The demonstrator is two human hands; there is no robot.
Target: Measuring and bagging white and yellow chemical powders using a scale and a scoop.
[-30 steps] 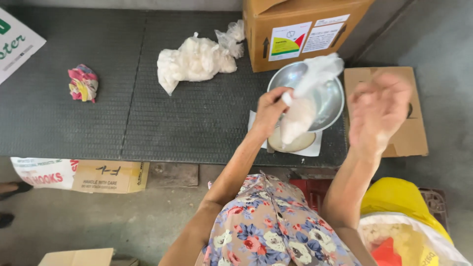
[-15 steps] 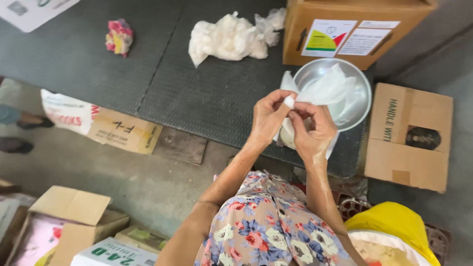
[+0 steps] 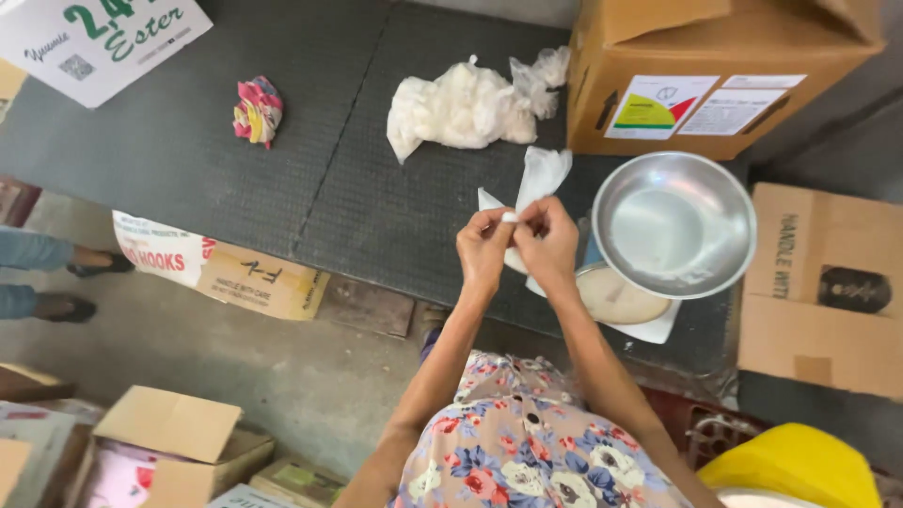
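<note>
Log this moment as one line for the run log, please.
left hand + right hand: pinching small clear plastic bag | round steel bowl: beside right hand, on scale | heap of filled white bags: behind

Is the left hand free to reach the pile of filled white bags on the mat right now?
Probably not at once: the left hand and right hand both pinch a small plastic bag. The path to the pile of white bags across the dark mat looks unobstructed.
</note>
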